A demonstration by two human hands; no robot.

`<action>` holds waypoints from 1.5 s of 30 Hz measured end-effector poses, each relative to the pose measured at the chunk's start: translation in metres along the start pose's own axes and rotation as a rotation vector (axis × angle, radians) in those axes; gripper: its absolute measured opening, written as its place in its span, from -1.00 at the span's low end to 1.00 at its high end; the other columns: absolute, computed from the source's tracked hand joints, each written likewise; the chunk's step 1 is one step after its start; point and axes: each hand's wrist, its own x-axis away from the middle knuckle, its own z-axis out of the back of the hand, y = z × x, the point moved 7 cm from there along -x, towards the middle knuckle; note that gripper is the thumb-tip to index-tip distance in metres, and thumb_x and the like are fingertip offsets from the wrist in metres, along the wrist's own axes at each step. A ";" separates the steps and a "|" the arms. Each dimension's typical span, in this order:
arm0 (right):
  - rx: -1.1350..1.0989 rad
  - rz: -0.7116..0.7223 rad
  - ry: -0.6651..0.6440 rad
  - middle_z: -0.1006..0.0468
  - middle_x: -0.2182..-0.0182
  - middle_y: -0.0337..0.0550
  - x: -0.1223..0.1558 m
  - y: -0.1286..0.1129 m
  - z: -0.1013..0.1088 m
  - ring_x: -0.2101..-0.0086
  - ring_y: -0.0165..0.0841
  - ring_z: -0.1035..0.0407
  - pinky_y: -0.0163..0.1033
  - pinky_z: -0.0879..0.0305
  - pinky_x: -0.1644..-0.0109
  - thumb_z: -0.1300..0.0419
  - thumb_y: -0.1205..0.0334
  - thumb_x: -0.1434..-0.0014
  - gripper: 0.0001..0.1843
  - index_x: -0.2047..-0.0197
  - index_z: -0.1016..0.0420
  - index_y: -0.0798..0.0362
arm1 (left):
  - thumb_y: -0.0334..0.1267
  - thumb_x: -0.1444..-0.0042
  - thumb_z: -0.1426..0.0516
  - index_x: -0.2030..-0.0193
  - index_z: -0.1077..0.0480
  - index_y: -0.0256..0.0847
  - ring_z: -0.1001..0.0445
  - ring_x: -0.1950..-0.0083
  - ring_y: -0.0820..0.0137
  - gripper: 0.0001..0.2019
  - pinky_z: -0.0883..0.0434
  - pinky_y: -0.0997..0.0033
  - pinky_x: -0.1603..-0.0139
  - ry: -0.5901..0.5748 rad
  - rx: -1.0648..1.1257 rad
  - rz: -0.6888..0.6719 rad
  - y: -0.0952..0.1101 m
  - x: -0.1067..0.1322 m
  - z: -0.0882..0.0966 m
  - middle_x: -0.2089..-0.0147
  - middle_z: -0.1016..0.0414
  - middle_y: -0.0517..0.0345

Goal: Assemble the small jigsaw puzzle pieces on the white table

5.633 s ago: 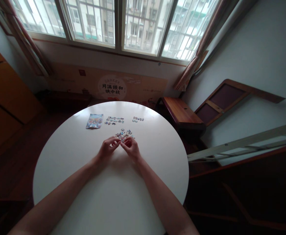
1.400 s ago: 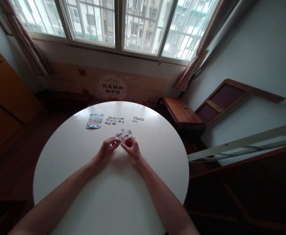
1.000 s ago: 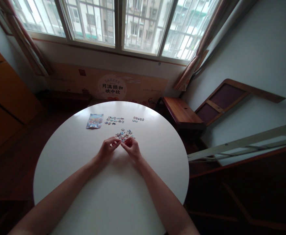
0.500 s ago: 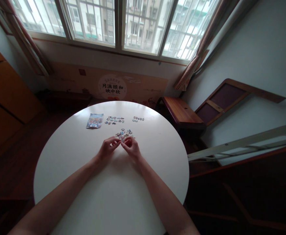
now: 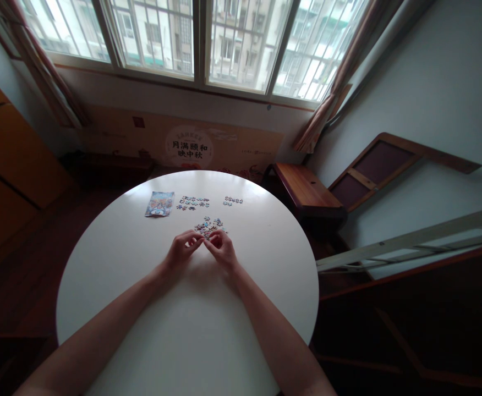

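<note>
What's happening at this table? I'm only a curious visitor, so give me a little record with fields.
Setting: round white table below a barred window
Left hand: fingers curled, tips meeting those of the other hand
Right hand: fingers curled, tips at the near edge of the loose pile
Pinched item: too small to tell
Loose pile: jigsaw pieces just beyond both hands
Far pieces: laid out in short rows, apart from the pile
Picture card: lies flat, left of the rows
Wooden bench: right of the table
</note>
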 end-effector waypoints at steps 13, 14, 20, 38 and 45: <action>0.006 -0.012 0.053 -0.40 0.53 -0.27 -0.003 0.005 0.004 0.56 -0.47 -0.25 -0.36 -0.18 0.50 -0.23 0.11 -0.03 -0.77 0.27 -0.42 0.05 | -0.22 -0.10 -0.18 0.18 -0.45 -0.22 -0.40 0.45 0.51 -0.83 -0.38 0.52 0.43 0.046 0.026 0.030 0.001 0.001 0.002 0.30 -0.47 0.12; 0.009 -0.009 0.055 -0.42 0.52 -0.26 -0.004 0.005 0.004 0.54 -0.46 -0.27 -0.36 -0.20 0.48 -0.22 0.12 -0.03 -0.79 0.29 -0.43 0.06 | -0.23 -0.09 -0.18 0.14 -0.45 -0.21 -0.41 0.45 0.52 -0.80 -0.39 0.52 0.44 0.045 0.035 0.036 0.000 0.001 0.002 0.26 -0.47 0.11; 0.043 -0.024 0.043 -0.43 0.54 -0.26 -0.003 0.008 0.003 0.55 -0.46 -0.27 -0.35 -0.24 0.47 -0.19 0.12 -0.04 -0.82 0.35 -0.45 0.07 | -0.24 -0.14 -0.12 0.21 -0.48 -0.23 -0.45 0.48 0.53 -0.84 -0.42 0.53 0.47 -0.011 0.118 0.012 -0.003 -0.001 -0.003 0.26 -0.47 0.09; 0.012 -0.007 0.231 -0.48 0.47 -0.22 -0.002 0.007 0.017 0.47 -0.43 -0.34 -0.33 -0.31 0.40 -0.12 0.20 -0.06 -0.82 0.29 -0.45 0.08 | -0.23 -0.09 -0.16 0.20 -0.51 -0.04 -0.36 0.09 0.29 -0.86 -0.27 0.26 0.03 -0.286 -0.387 -0.193 0.014 0.008 -0.024 0.18 -0.49 0.09; 0.002 -0.008 0.216 -0.48 0.47 -0.22 -0.003 0.008 0.016 0.47 -0.42 -0.35 -0.33 -0.31 0.40 -0.12 0.21 -0.05 -0.84 0.30 -0.45 0.07 | -0.26 -0.07 -0.18 0.16 -0.47 -0.11 -0.41 0.13 0.29 -0.82 -0.31 0.27 0.06 -0.277 -0.361 -0.167 0.002 0.007 -0.024 0.22 -0.50 0.07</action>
